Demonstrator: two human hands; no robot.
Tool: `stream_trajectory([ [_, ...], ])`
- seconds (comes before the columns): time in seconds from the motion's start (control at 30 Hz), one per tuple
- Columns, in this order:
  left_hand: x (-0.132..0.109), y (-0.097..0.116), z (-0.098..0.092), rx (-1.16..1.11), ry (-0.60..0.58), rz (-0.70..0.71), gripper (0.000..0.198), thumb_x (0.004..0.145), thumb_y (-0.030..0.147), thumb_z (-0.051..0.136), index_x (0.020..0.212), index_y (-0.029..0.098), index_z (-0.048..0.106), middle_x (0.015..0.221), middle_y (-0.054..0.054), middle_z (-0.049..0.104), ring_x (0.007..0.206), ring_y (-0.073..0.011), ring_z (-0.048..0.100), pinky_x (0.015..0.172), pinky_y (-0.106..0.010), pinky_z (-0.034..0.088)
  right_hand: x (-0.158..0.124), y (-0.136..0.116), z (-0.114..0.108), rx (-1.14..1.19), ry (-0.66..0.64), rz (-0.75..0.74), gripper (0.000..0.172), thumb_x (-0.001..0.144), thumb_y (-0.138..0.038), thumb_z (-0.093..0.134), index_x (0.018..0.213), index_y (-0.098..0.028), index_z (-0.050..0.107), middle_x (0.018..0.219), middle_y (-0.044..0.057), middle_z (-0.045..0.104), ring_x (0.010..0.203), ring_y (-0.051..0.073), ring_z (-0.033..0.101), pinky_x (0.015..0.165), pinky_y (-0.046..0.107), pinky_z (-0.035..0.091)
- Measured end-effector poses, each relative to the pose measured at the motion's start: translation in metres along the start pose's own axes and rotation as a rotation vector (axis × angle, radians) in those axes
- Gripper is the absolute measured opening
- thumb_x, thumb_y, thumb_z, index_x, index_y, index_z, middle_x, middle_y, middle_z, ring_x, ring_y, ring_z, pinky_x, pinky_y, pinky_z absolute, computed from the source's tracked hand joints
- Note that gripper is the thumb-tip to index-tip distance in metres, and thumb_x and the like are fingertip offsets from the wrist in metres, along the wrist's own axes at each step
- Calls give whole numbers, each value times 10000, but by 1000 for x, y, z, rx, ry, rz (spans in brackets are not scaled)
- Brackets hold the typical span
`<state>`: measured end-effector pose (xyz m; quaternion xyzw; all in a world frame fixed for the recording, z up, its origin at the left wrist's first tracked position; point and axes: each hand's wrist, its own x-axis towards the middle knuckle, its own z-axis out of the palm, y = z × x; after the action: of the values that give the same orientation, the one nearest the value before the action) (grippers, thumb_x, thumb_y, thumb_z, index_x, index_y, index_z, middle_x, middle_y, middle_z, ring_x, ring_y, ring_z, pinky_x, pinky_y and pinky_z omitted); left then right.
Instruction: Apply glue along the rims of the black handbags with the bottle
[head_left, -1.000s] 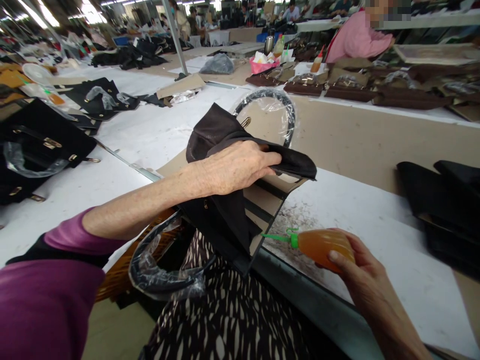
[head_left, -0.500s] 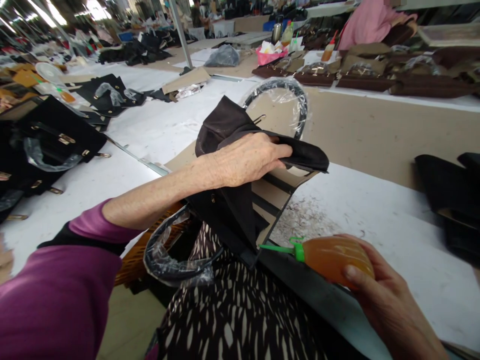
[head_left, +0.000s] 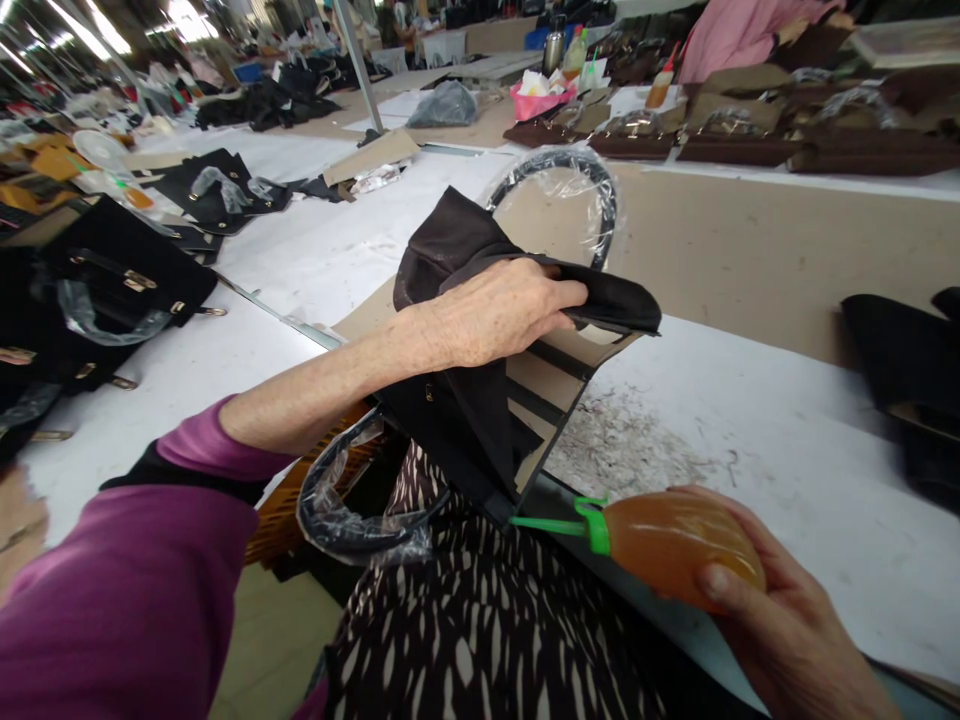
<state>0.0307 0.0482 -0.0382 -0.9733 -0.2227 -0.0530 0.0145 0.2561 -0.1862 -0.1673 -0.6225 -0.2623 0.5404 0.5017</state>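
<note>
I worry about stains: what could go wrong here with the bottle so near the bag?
1. The green nozzle of the bottle hangs over the patterned fabric; a squeeze from the right hand may drip there.
2. The bag overhangs the table edge, held by the left hand; a looser grip might let it slide.

The left hand (head_left: pixel 499 310) grips a dark bag (head_left: pixel 465 400) over the surface (head_left: pixel 750 430); the right hand (head_left: pixel 787 610) holds a glue bottle (head_left: pixel 667 545).

The glue bottle (head_left: pixel 675 545) (right hand (head_left: pixel 787 620)) edged nearer the bag (head_left: pixel 465 420)
</note>
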Motion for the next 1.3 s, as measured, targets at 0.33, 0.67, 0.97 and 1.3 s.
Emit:
stream_trajectory([
  [0.33, -4, -1, 4, -22, 35, 2, 237, 955, 225, 393, 1048, 133, 591, 836, -74, 635, 787, -189, 629, 674, -282, 442, -10, 5, 9, 102, 55, 78, 591, 667, -466, 801, 1155, -188, 617, 1084, 141, 651, 864, 296, 639, 610, 296, 572],
  [0.67, -4, 0, 4, -31, 22, -6, 236, 949, 230, 408, 1049, 129, 597, 830, -71, 638, 792, -188, 632, 675, -280, 442, -10, 9, 14, 145, 64, 80, 484, 690, -445, 803, 1085, -200, 668, 1080, 121, 663, 848, 282, 637, 568, 281, 563],
  [0.97, -3, -1, 4, -47, 26, -6, 237, 946, 218, 415, 1050, 124, 606, 828, -79, 642, 791, -193, 641, 672, -287, 450, -26, 10, 9, 59, 59, 80, 553, 676, -471, 792, 1137, -215, 623, 1107, 128, 660, 869, 327, 653, 589, 333, 584],
  [1.3, -2, -3, 4, -37, 32, 3, 218, 949, 222, 450, 1068, 127, 606, 830, -82, 655, 763, -188, 640, 636, -274, 424, -7, 3, 11, -197, 235, -186, 590, 650, -461, 823, 1167, -315, 579, 1133, -10, 645, 942, 239, 642, 826, 256, 544],
])
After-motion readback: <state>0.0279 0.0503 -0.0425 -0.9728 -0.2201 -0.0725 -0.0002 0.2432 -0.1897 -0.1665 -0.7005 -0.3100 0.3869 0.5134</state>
